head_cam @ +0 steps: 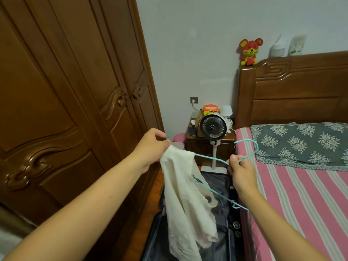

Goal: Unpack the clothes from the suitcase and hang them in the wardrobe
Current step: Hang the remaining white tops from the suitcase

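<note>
- Shirt (184,194), one, white, hangs over the open dark suitcase (216,187) on the floor, partly threaded on one light-blue hanger (211,158).
- Left hand (150,147) pinches the shirt's top, fingers curled.
- Right hand (241,170) grips the hanger just below its hook, fingers curled tight.
- Wardrobe (66,91) at left, two doors closed.
- One fan (213,127), one pillow (301,144), one bed (301,194).

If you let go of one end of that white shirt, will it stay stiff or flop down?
Probably flop. The white shirt already hangs in loose folds below the left hand, which bunches its top. It looks thin and light, so it may slide along the smooth blue hanger that the right hand holds near the hook.
</note>
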Available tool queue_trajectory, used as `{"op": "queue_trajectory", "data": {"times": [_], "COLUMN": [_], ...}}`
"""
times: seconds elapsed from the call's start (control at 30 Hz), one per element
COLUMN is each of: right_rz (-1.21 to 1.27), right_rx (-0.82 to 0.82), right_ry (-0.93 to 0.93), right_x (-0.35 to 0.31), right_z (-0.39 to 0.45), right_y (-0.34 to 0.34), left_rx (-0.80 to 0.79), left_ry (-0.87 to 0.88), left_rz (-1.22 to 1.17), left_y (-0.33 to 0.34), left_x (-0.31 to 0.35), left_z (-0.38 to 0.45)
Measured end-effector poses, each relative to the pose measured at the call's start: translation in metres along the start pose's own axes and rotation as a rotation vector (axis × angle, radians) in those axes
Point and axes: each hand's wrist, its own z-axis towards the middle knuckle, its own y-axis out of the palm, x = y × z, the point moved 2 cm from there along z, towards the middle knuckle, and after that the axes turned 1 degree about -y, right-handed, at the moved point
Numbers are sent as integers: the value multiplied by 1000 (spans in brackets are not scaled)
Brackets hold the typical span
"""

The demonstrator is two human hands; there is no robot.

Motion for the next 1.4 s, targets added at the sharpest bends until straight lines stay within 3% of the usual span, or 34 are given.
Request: {"op": "queue_trajectory", "data": {"times": [0.2, 0.27, 0.4, 0.43, 0.5, 0.57, 0.63, 0.7, 0.73, 0.8, 0.9, 0.93, 1.0, 1.1, 1.2, 1.27, 1.4], "right_rz": [-146, -176, 93, 102, 70, -15, -116, -203, -247, -369, -379, -346, -346, -386, -428, -600, -836], "right_rx": [-156, -119, 32, 37, 12, -31, -89, -143, -171, -153, 162, 166, -40, -500, -775, -820, -578], "right_ry": [-36, -67, 13, 14, -20, -103, -216, -295, -323, -457, -830, -881, -754, -328, -274, -365, -685], "right_x": [-25, -29, -29, -29, -32, -43, -65, -92, -105, -127, -128, -113, -70, -12, 5, 11, 12], "right_z": [-8, -11, -12, -13, -11, -6, 0, 12, 18, 26, -2, -22, -49, -55, -53, -46, -18], "right_y": [17, 18, 15, 14, 16, 17, 23, 31, 35, 34, 19, 19, 30, 54, 74, 68, 6], "left_rx": [-275, -261, -40, 22, 206, 400, 347, 137, 78, 151, 279, 273, 254, 247, 204, 215, 276], "left_ry": [141, 147, 139, 169, 305, 539, 796, 882, 842, 763, 620, 603, 621, 723, 866, 929, 853], "left_rz": [-13, -9, 72, 209, 746, 1113, 1098, 1027, 1014, 969, 827, 780, 689, 621, 625, 730, 980], "left_y": [11, 14, 6, 1, -9, -11, -2, 17, 24, 26, 13, 10, 5, -3, -15, -32, -89], "left_x": [11, 10, 4, 4, 5, 11, 24, 32, 34, 36, 35, 36, 38, 43, 45, 40, 6], "left_z": [-20, -23, -28, -31, -38, -48, -53, -49, -44, -35, -26, -27, -31, -36, -37, -34, -15]}}
